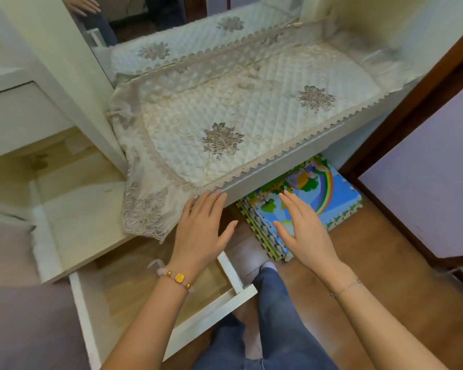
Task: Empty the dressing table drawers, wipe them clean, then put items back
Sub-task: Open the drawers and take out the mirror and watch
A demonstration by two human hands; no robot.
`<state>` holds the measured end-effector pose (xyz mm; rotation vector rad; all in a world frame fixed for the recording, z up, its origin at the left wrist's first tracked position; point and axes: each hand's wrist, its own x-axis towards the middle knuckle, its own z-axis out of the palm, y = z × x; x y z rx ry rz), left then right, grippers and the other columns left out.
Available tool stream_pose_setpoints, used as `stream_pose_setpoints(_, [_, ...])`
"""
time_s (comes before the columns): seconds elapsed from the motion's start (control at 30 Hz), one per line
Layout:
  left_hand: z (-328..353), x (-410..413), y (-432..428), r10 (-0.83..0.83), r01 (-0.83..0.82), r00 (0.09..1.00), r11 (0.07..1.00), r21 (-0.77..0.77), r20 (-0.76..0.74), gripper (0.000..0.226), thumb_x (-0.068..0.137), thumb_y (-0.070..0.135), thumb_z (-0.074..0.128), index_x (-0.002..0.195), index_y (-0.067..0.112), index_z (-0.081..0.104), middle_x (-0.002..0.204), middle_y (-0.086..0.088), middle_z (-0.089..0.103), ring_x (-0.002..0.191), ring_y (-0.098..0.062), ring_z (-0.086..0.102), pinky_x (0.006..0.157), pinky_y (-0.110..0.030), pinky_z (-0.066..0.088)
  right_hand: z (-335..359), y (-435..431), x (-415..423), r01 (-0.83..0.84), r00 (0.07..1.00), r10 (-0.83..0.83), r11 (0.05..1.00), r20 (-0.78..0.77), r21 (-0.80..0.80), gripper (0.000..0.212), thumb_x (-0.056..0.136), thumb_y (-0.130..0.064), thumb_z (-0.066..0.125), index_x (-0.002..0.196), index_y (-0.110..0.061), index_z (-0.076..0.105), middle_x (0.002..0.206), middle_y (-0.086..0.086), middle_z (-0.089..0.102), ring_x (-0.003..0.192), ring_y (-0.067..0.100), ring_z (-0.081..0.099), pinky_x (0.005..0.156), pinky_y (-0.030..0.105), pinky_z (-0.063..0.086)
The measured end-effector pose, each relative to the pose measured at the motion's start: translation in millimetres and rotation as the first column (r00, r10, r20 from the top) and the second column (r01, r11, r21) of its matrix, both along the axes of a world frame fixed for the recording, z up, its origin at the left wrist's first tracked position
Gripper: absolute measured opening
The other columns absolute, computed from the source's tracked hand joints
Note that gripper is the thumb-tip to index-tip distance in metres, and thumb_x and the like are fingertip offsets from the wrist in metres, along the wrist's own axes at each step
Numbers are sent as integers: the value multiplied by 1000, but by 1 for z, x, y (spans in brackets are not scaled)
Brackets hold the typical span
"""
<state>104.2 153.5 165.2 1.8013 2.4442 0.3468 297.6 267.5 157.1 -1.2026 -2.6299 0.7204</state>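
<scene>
No readable writing anywhere; the only print is a small barcode-like label (154, 268) on something mostly hidden under the left wrist, at the drawer's back edge, too blurred to read

Drawer (226, 303) is pulled out at the table's lower left, white walls, pale wood-grain floor, bare where visible. Front panel sits toward the person, right wall by the jeans (275, 311). Above and left of it a second open compartment (78, 204) shows a white inside with some marks on the back part

Table (284, 166) is white, top covered by a quilted cream cloth (251, 116) with lace border and brownish flower patches; the cloth's left corner hangs off the front edge over the drawer. Mirror (171, 22) stands along the back edge

Left hand (202, 231) is open, fingers spread flat, tips touching the front edge by the lace, gripping nothing; beaded bracelet (178, 279) with a gold charm on the wrist. Right hand (302, 231) also open and empty, apart from the edge, hovering over a colourful foam mat (340, 193) on the wood floor under the table; thin chain on that wrist
</scene>
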Motion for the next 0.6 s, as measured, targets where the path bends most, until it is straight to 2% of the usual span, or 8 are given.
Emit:
stream_pose_setpoints(0.43, [-31, 10, 119, 95, -93, 995, 989, -118, 18, 58, 93, 49, 39, 142, 17, 36, 147, -2, 39, 139, -18, 27, 115, -37, 13, -36, 128, 1, -104, 994, 106, 986, 13, -131, 57, 96, -35, 45, 146, -18, 24, 154, -1, 22, 143, 13, 16, 117, 36, 17])
stream_pose_setpoints(0.6, [-44, 6, 153, 105, -99, 994, 983, -152, 30, 57, 93, 47, 41, 140, 15, 39, 145, -3, 40, 138, -20, 29, 115, -40, 20, -54, 164, 3, -105, 994, 111, 978, 21, -182, 56, 96, -32, 46, 146, -17, 25, 154, -1, 23, 143, 13, 17, 117, 38, 17])
